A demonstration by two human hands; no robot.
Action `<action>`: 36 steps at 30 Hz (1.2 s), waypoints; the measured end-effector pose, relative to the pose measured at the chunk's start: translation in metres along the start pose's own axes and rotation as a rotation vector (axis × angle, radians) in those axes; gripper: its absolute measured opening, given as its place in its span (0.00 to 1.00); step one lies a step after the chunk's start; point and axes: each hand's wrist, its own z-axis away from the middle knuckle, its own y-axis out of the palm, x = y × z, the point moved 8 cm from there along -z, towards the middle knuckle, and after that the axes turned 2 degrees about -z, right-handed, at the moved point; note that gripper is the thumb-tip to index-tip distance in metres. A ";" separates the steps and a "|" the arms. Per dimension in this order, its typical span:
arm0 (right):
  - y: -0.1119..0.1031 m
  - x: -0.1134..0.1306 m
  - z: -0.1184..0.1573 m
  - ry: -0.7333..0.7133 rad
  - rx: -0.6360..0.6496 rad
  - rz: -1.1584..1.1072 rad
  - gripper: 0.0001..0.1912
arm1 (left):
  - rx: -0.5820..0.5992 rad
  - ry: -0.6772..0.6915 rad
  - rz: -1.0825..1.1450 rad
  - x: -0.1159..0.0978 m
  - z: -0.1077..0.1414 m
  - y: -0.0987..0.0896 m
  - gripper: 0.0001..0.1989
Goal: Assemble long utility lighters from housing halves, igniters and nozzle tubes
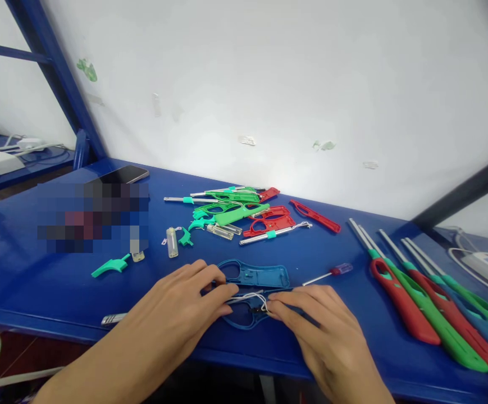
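Observation:
A blue lighter handle half [244,321] lies close to the table's front edge, with thin white wires [257,297] looped over it. My left hand [188,297] is closed at the left end of this half, around the metal lighter tube whose tip [113,318] sticks out past my forearm. My right hand [319,320] pinches the right part of the blue half beside the wires, its fingers covering most of that part. Just behind rests a second blue handle half [264,275], its hollow inner side up. A small screwdriver [332,272] is beyond my right hand.
Green handle halves [244,213], red halves [269,224] and metal tubes are piled toward the wall. Clear fuel tanks [172,242] and a teal trigger [109,265] lie left. Several assembled lighters [441,314] line the right side. A phone [121,177] is at back left.

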 end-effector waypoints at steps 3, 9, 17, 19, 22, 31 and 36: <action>0.001 -0.001 0.002 0.009 0.012 -0.004 0.13 | -0.141 0.043 0.000 -0.017 -0.004 -0.010 0.17; 0.002 0.001 0.003 0.027 0.032 -0.020 0.13 | -0.066 0.022 -0.033 -0.032 -0.008 0.008 0.20; -0.006 0.011 -0.003 0.076 -0.014 -0.004 0.11 | -0.061 0.028 -0.089 -0.037 -0.011 0.011 0.19; -0.007 0.012 -0.003 0.084 -0.013 -0.004 0.11 | -0.084 0.040 -0.091 -0.041 -0.011 0.008 0.22; -0.008 0.011 -0.004 0.087 -0.007 -0.007 0.12 | -0.097 0.033 -0.085 -0.041 -0.011 0.004 0.22; -0.009 0.002 -0.001 0.130 -0.027 -0.044 0.09 | -0.231 -0.138 -0.088 0.020 0.005 -0.036 0.10; -0.015 -0.009 0.003 0.196 -0.119 -0.054 0.10 | -0.112 -0.142 -0.095 0.036 0.013 -0.036 0.16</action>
